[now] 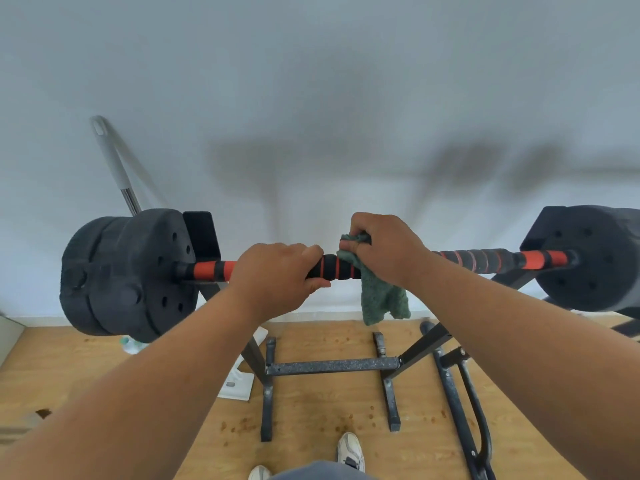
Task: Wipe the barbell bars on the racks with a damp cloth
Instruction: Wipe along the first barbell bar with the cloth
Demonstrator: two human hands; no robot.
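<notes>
A barbell bar [485, 260] with black and orange foam grip lies across a black rack [332, 366] at chest height, black weight plates [121, 275] on both ends. My left hand [277, 278] is wrapped around the bar left of centre. Just to its right, my right hand [384, 249] presses a green cloth [379, 299] onto the bar; the cloth's loose end hangs below it.
A white wall stands close behind the rack. A grey mop handle [114, 164] leans on it at the left. On the wooden floor lie the rack's feet, a black metal frame [464, 407] at the right, and a white flat object [239, 382]. My shoes show at the bottom.
</notes>
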